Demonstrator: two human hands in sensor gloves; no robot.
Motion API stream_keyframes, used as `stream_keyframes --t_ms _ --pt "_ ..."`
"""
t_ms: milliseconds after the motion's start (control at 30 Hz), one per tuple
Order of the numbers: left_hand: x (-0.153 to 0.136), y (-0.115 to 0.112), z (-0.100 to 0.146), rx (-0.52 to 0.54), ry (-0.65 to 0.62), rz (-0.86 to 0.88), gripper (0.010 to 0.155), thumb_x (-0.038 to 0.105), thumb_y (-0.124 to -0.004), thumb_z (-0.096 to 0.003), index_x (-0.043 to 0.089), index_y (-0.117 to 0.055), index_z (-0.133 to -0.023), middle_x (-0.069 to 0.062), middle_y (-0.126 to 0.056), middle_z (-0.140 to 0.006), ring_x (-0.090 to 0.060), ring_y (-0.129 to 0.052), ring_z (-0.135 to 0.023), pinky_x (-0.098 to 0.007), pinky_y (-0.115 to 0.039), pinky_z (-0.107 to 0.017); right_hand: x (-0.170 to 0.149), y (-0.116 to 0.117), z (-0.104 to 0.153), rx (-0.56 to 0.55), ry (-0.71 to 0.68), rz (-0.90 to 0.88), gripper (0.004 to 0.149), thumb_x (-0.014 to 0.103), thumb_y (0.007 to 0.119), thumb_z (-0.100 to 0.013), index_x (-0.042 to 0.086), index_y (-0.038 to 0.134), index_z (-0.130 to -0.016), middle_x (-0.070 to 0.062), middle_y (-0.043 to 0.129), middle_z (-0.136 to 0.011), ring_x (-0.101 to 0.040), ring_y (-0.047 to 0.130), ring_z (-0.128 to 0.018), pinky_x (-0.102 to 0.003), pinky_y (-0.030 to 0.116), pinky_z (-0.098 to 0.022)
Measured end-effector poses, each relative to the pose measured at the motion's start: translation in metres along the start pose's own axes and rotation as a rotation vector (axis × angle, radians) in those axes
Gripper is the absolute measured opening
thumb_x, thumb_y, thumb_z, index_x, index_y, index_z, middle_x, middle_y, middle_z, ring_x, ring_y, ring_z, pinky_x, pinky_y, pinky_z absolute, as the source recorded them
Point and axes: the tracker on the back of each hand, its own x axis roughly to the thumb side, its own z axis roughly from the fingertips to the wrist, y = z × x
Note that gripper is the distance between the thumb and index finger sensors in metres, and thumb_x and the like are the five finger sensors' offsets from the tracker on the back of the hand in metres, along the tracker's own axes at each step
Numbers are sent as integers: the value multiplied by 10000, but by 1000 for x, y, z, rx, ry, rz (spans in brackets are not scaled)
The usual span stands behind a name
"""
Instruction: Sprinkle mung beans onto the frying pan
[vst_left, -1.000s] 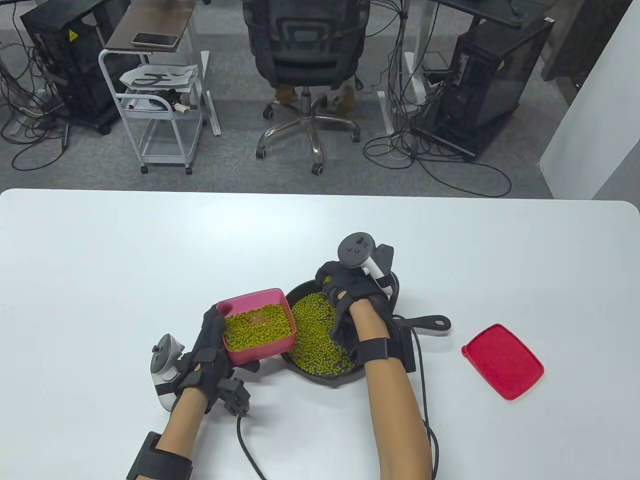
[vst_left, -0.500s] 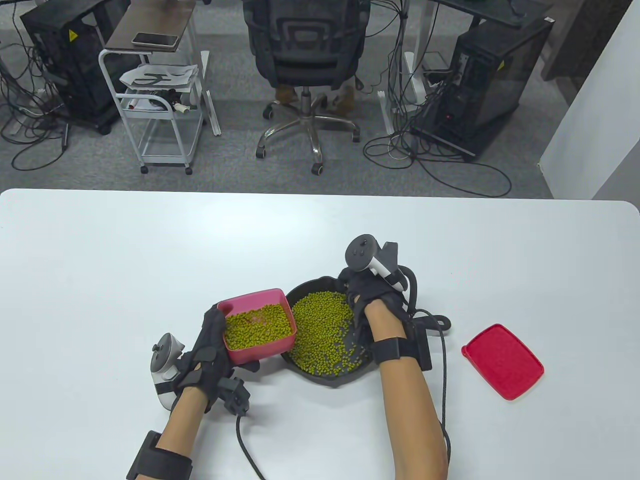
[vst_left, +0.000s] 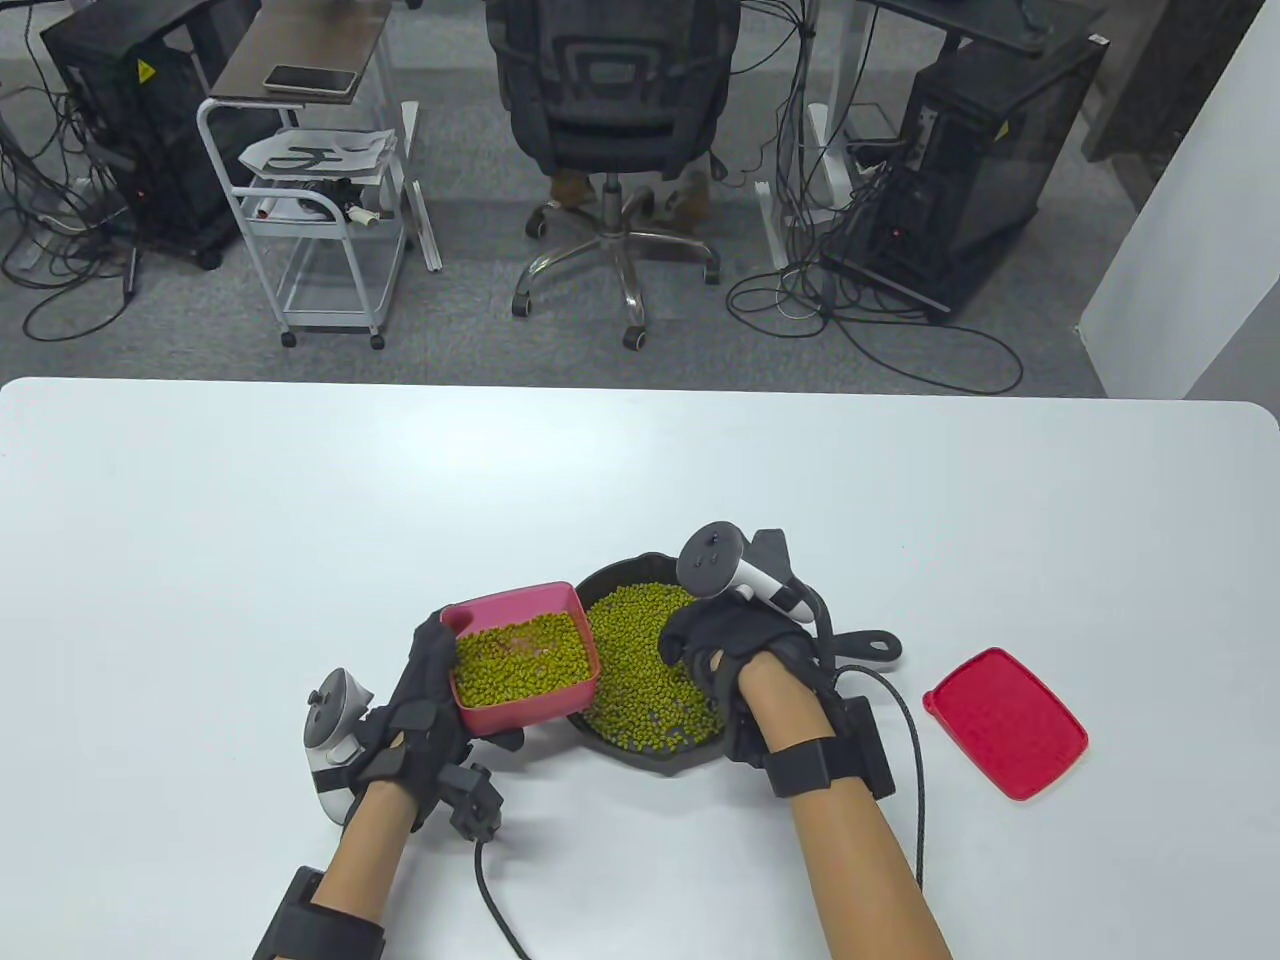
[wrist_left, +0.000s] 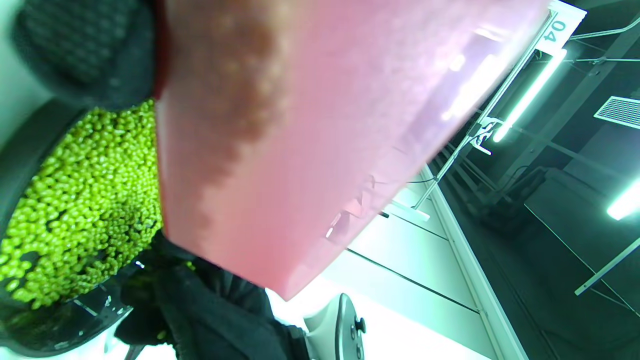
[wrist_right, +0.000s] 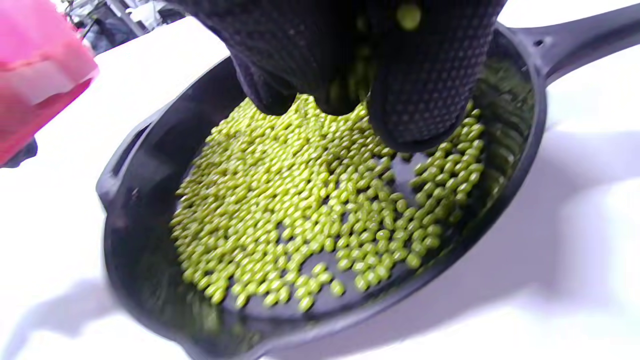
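Sprinkling well means loosening the right hand (vst_left: 725, 650) gradually while sweeping over the bare patches of the frying pan (wrist_right: 150, 165); it seems to hold mung beans (wrist_right: 300, 210), fingers bunched. Left hand (vst_left: 425, 700) grips the pink box (vst_left: 525, 660) near the tabletop's front edge, overlapping the pan's left rim.

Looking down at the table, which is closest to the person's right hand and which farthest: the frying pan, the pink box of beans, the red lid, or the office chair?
1. Frying pan: directly under the right hand.
2. Pink box: on its left, held by the left hand.
3. Red lid: lying to its right.
4. Office chair: beyond the table.
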Motion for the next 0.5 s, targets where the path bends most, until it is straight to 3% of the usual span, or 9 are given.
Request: stream_keyframes --t_ms 100,200,500 --pt "0 0 0 -7 -2 1 793 721 -513 -547 271 -211 -1126 -237 -435 -1113 -431 -897 -687 -463 -919 -329 6 4 2 63 -28 -26 475 298 802 -565 209 706 -1021 -221 637 -1116 -537 707 -901 -506 805 -561" --pt "-1 -1 1 -9 -2 -3 795 721 -517 -545 270 -213 -1126 -234 -438 -1112 -430 -899 -685 -463 -920 -327 9 1 5 51 -39 -77 523 398 737 -582 195 662 -1058 -257 569 -1146 -568 631 -938 -562 759 -586" --pt "-3 -2 0 -14 2 -23 795 720 -521 -546 270 -215 -1126 -236 -438 -1113 -432 -897 -688 -468 -917 -330 24 -30 39 -64 -181 -219 536 419 718 -590 170 664 -1062 -275 593 -1129 -583 635 -920 -586 745 -580"
